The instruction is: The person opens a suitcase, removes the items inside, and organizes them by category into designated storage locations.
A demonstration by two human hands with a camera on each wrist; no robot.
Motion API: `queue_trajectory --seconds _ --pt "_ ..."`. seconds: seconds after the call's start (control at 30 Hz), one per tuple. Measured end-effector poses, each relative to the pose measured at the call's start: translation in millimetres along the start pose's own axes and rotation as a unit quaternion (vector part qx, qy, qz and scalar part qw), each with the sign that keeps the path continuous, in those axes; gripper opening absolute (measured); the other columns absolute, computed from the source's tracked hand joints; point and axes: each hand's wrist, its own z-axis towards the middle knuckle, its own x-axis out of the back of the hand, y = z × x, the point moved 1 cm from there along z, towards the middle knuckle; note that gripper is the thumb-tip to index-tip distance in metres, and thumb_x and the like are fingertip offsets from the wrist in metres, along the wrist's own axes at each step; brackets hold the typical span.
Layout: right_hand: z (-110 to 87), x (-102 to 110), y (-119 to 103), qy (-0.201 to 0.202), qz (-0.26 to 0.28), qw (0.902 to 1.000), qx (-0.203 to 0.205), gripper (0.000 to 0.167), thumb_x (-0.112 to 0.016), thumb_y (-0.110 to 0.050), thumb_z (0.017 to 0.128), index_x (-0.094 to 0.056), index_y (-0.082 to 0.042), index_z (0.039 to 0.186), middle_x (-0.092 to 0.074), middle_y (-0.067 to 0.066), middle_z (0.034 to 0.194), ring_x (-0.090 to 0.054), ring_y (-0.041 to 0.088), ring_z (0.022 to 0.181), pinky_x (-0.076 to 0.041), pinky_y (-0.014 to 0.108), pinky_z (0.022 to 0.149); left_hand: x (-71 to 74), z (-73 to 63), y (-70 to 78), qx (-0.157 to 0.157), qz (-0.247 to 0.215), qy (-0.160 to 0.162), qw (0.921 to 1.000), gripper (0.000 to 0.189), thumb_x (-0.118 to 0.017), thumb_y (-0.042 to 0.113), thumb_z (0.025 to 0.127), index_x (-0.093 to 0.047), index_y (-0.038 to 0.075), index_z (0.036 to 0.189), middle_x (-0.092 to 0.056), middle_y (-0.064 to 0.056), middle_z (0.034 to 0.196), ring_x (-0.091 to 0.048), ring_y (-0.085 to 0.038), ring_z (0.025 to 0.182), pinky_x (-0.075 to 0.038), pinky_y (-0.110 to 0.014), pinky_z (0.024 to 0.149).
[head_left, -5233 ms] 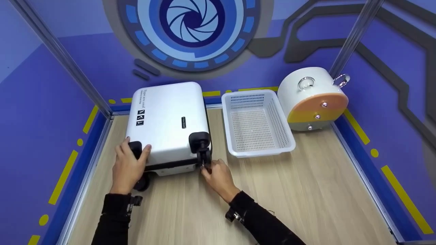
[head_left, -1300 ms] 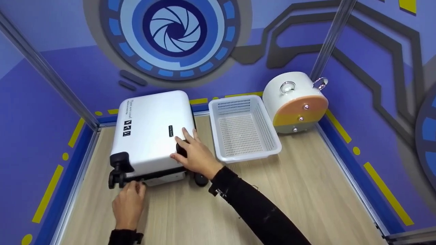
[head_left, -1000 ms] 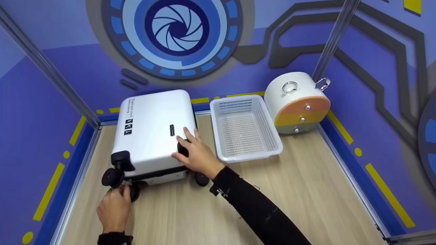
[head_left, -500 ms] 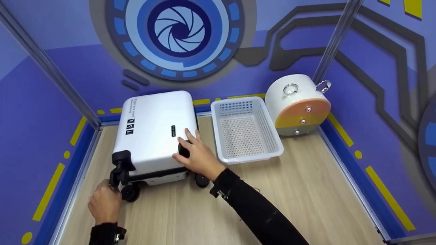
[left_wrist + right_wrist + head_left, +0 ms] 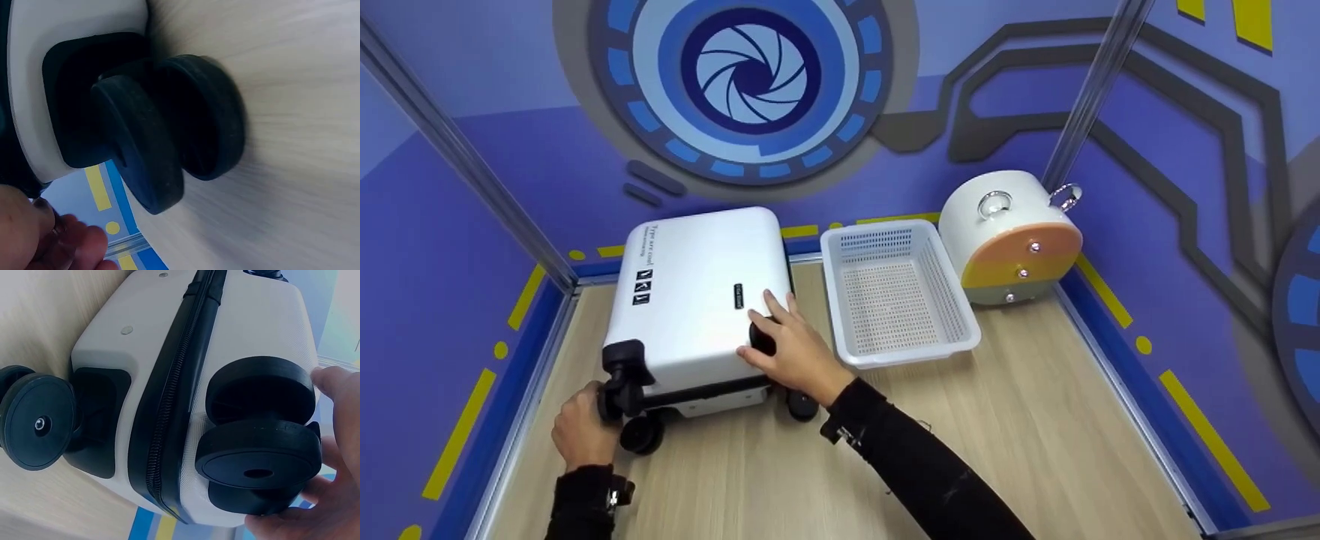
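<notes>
A white hard-shell suitcase (image 5: pixel 697 277) lies on its side, its black caster wheels facing me. My left hand (image 5: pixel 583 427) is at the near left corner, beside the upper left caster (image 5: pixel 624 375), which hides its fingertips in the head view. In the left wrist view its thumb and fingers (image 5: pixel 84 244) come together on a small dark piece, seemingly the zipper pull (image 5: pixel 57 225). The black zipper (image 5: pixel 169 394) runs between the shell halves. My right hand (image 5: pixel 802 356) rests with spread fingers on the near right corner, around the upper right caster (image 5: pixel 259 455).
A white perforated plastic basket (image 5: pixel 847 341) stands right of the suitcase. Beyond it is a round white case (image 5: pixel 971 202) with ring handles and an orange, yellow and green front. Blue-purple panels (image 5: pixel 855 195) enclose the wood-grain tabletop (image 5: pixel 960 442).
My left hand has moved left along the suitcase's near side and around its left corner past the caster, which has swivelled. My right hand moved earlier from the right caster's underside onto the top corner.
</notes>
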Motion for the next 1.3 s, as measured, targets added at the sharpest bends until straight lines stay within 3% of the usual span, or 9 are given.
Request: queue_trajectory --seconds 0.13,0.33,0.43,0.53,0.63,0.77,0.9,1.03,1.3 --pt "-0.9 -1 0 -0.003 0.006 1.0000 -0.003 0.076 -0.061 -0.069 0.105 -0.053 -0.023 0.165 -0.028 0.010 0.183 -0.020 0.050 0.169 -0.043 0.060 0.127 11.2 0.5 5.9 0.018 -0.002 0.009 0.9998 0.023 -0.071 0.010 0.095 -0.079 0.001 0.114 -0.078 -0.031 0.102 -0.071 -0.062 0.084 -0.050 -0.075 0.066" --pt "-5.2 -1 8 0.001 0.024 0.9997 0.010 0.071 -0.057 -0.065 0.109 -0.049 -0.026 0.168 -0.024 0.006 0.185 -0.018 0.046 0.171 -0.036 0.060 0.132 44.7 -1.0 42.9 0.049 -0.020 0.120 0.9914 0.036 -0.055 0.024 0.112 -0.078 0.001 0.128 -0.080 -0.029 0.100 -0.072 -0.055 0.079 -0.049 -0.069 0.067" --pt "-10.6 -2 17 0.007 0.063 0.9980 0.004 0.067 -0.054 -0.058 0.113 -0.045 -0.023 0.170 -0.022 0.002 0.186 -0.022 0.040 0.172 -0.032 0.058 0.134 56.2 -5.7 70.5 0.010 -0.036 0.172 0.9844 0.033 -0.058 0.020 0.111 -0.078 -0.001 0.128 -0.080 -0.027 0.101 -0.073 -0.047 0.079 -0.050 -0.061 0.068" --pt "-15.3 -1 26 0.030 0.124 0.9915 -0.026 0.069 -0.051 -0.055 0.115 -0.040 -0.018 0.172 -0.024 0.003 0.185 -0.030 0.034 0.170 -0.030 0.054 0.136 54.9 -13.5 98.4 -0.080 -0.048 0.197 0.9760 0.027 -0.063 0.015 0.108 -0.078 -0.002 0.122 -0.078 -0.026 0.104 -0.070 -0.045 0.086 -0.051 -0.055 0.074" --pt "-19.3 -2 34 0.052 0.184 0.9786 -0.076 0.073 -0.050 -0.057 0.115 -0.038 -0.014 0.172 -0.037 0.008 0.179 -0.043 0.030 0.164 -0.034 0.048 0.135 42.3 -22.2 120.0 -0.183 -0.057 0.186 0.9637 0.026 -0.073 0.015 0.101 -0.078 -0.002 0.119 -0.075 -0.026 0.108 -0.066 -0.048 0.096 -0.050 -0.058 0.083" --pt "-23.2 -7 44 0.065 0.215 0.9656 -0.131 0.068 -0.047 -0.057 0.116 -0.052 -0.011 0.164 -0.058 0.013 0.164 -0.058 0.029 0.152 -0.044 0.045 0.129 14.3 -34.1 133.2 -0.255 -0.022 0.096 0.9618 0.057 -0.090 0.027 0.089 -0.071 0.004 0.138 -0.067 -0.026 0.136 -0.060 -0.050 0.127 -0.045 -0.067 0.108" --pt "-25.2 -15 51 0.050 0.210 0.9645 -0.152 0.059 -0.041 -0.056 0.118 -0.075 -0.014 0.142 -0.080 0.008 0.123 -0.074 0.024 0.122 -0.058 0.044 0.109 -12.0 -43.8 131.0 -0.255 0.049 0.027 0.9653 0.099 -0.103 0.033 0.075 -0.054 0.010 0.158 -0.048 -0.027 0.162 -0.040 -0.052 0.154 -0.029 -0.073 0.127" --pt "-26.1 -20 53 0.034 0.217 0.9617 -0.164 0.058 -0.037 -0.060 0.117 -0.075 -0.020 0.101 -0.059 -0.001 0.084 -0.063 0.021 0.089 -0.053 0.041 0.084 -27.3 -50.4 126.9 -0.252 0.088 0.037 0.9631 0.112 -0.107 0.027 0.069 -0.048 0.009 0.162 -0.040 -0.029 0.167 -0.034 -0.053 0.158 -0.025 -0.072 0.130" --pt "-24.7 -13 48 0.061 0.204 0.9635 -0.162 0.057 -0.033 -0.060 0.117 -0.047 -0.026 0.074 -0.047 -0.006 0.074 -0.056 0.018 0.077 -0.048 0.036 0.073 -37.0 -46.4 135.9 -0.258 0.136 0.072 0.9537 0.112 -0.105 0.036 0.072 -0.046 0.012 0.165 -0.043 -0.028 0.167 -0.038 -0.052 0.155 -0.030 -0.074 0.126"
